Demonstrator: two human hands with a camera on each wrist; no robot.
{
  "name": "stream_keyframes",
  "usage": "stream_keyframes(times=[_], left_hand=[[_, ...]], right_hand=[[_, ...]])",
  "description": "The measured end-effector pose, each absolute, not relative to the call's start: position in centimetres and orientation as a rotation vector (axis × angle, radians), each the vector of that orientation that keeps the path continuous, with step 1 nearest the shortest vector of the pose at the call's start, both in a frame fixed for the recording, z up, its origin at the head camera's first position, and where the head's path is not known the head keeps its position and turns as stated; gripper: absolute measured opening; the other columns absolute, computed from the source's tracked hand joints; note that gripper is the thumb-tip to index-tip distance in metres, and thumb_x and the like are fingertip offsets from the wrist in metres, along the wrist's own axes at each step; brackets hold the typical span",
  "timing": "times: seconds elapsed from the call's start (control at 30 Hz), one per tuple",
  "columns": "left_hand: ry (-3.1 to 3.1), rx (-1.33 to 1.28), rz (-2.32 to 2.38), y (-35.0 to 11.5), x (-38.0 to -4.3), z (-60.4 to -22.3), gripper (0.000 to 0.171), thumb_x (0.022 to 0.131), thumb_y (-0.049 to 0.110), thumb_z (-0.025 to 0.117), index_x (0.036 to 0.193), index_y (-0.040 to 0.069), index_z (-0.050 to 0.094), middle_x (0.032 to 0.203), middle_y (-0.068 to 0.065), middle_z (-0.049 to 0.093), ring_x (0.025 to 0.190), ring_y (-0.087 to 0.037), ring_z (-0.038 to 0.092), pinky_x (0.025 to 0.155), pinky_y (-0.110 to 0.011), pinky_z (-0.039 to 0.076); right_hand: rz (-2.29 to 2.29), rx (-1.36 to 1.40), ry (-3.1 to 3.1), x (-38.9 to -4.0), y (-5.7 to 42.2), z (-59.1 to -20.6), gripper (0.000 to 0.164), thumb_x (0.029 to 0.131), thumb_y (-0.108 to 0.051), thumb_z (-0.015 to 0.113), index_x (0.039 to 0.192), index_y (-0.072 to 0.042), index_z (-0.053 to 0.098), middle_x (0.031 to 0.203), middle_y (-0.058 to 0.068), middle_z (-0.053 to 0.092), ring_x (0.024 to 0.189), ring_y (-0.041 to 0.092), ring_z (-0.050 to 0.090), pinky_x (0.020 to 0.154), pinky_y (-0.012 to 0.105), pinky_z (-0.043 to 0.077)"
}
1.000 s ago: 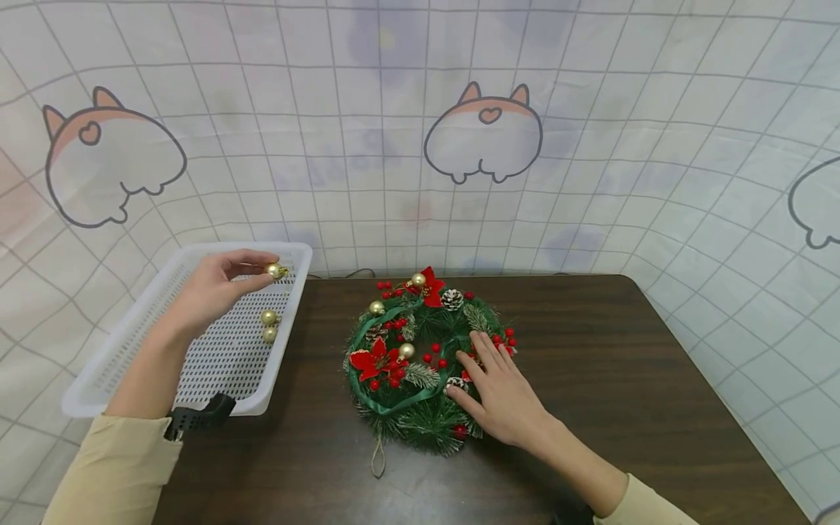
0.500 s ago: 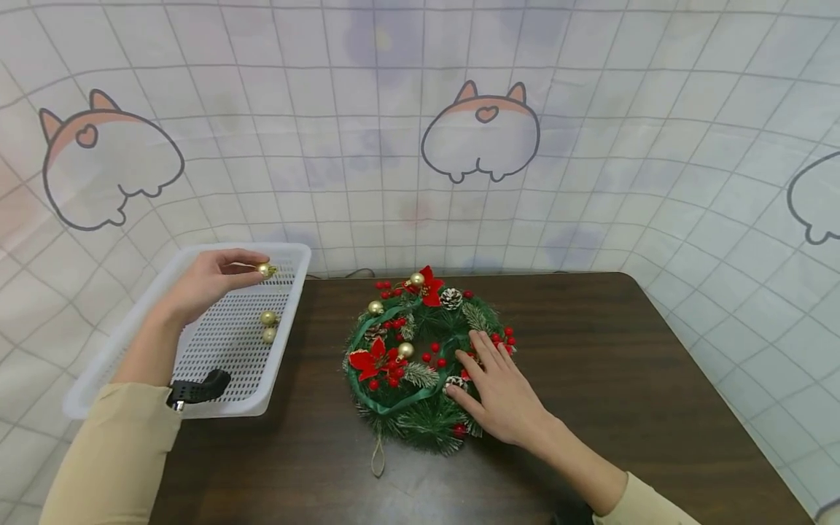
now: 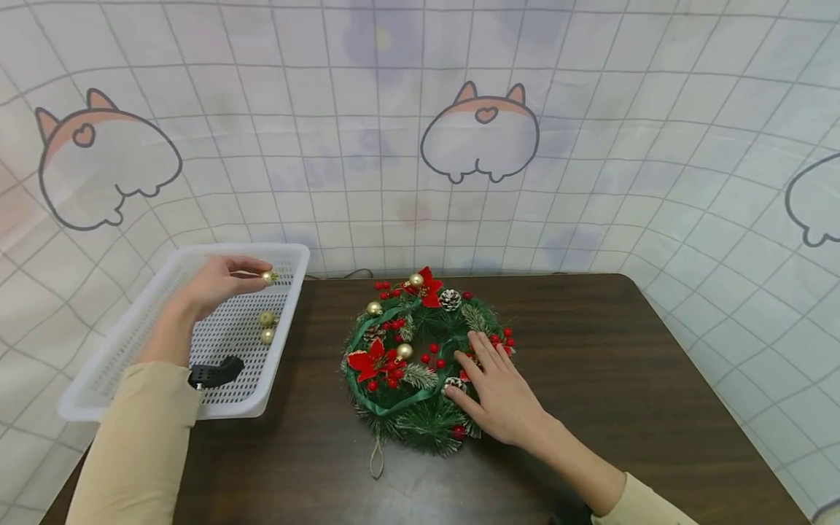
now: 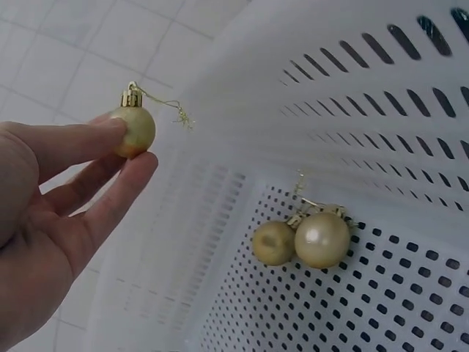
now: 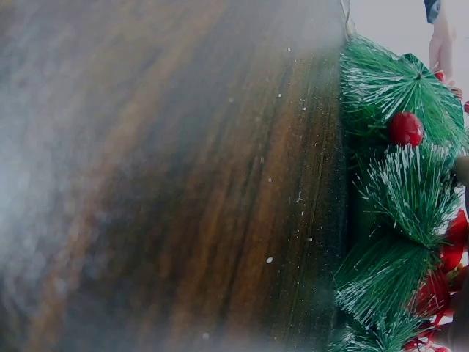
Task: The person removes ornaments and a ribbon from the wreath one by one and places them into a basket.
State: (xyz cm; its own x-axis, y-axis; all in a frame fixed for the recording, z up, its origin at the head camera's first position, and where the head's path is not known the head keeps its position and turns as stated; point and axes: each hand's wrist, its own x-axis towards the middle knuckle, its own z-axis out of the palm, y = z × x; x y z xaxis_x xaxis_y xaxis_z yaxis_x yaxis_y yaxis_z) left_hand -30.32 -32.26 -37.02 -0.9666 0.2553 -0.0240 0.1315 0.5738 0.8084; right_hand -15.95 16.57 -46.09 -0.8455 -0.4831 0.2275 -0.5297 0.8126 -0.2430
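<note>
Over the white plastic basket (image 3: 298,292), my left hand (image 3: 223,284) pinches a small gold bauble (image 4: 138,132) between thumb and fingertips. A thin gold string hangs from the bauble's cap. Below it, two more gold baubles (image 4: 322,240) lie side by side on the basket's perforated floor. My right hand (image 3: 502,394) rests with fingers extended on the right side of a green Christmas wreath (image 3: 426,430). The wreath carries red poinsettias (image 3: 375,361), pinecones (image 3: 450,300), red berries, a green ribbon and several gold baubles. Only the wreath's edge shows in the right wrist view.
The dark wooden table (image 3: 590,328) carries the basket at left and the wreath at centre. A twine loop (image 3: 377,461) sticks out from the wreath's front. A grid-patterned cloth (image 3: 367,146) hangs behind and on both sides.
My left hand has moved slightly left and down with the bauble in its pinch, and its forearm has shifted over the basket. My right hand stays on the wreath.
</note>
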Motion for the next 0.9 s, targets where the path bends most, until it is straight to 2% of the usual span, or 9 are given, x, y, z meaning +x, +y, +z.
stream_keyframes(times=[0.13,0.27,0.53,0.9], left_hand=[[2.655,0.296,1.303,-31.9,-30.8,-37.7,0.044,0.101,0.012,0.067,0.139,-0.007,0.055,0.135,-0.027,0.056,0.124,-0.037,0.053,0.106,-0.055,0.042],[2.668,0.282,1.277,-31.6,-31.1,-38.4,0.043,0.101,0.011,0.068,0.137,-0.009,0.056,0.134,-0.03,0.057,0.126,-0.042,0.052,0.108,-0.06,0.038],[2.677,0.274,1.202,-31.4,-31.7,-39.7,0.04,0.098,0.011,0.07,0.132,-0.008,0.062,0.129,-0.027,0.061,0.119,-0.039,0.056,0.103,-0.055,0.043],[2.707,0.3,1.053,-31.0,-32.2,-40.6,0.035,0.097,0.007,0.07,0.127,-0.01,0.064,0.124,-0.027,0.064,0.117,-0.042,0.058,0.101,-0.06,0.044]], right_hand=[[0.443,0.795,-2.841,-16.0,16.6,-46.1,0.071,0.105,-0.058,0.046,0.151,-0.004,0.05,0.166,0.023,0.022,0.154,0.037,0.015,0.122,0.055,0.016],[0.443,0.795,-2.842,-16.0,16.7,-46.2,0.071,0.105,-0.059,0.045,0.151,-0.005,0.05,0.166,0.022,0.022,0.154,0.037,0.015,0.122,0.055,0.016],[0.438,0.806,-2.84,-16.0,16.5,-46.2,0.071,0.105,-0.059,0.045,0.151,-0.005,0.05,0.166,0.022,0.022,0.154,0.037,0.015,0.122,0.055,0.016],[0.419,0.8,-2.842,-16.0,16.6,-46.2,0.071,0.105,-0.058,0.046,0.151,-0.005,0.05,0.166,0.023,0.023,0.154,0.037,0.015,0.122,0.055,0.017]])
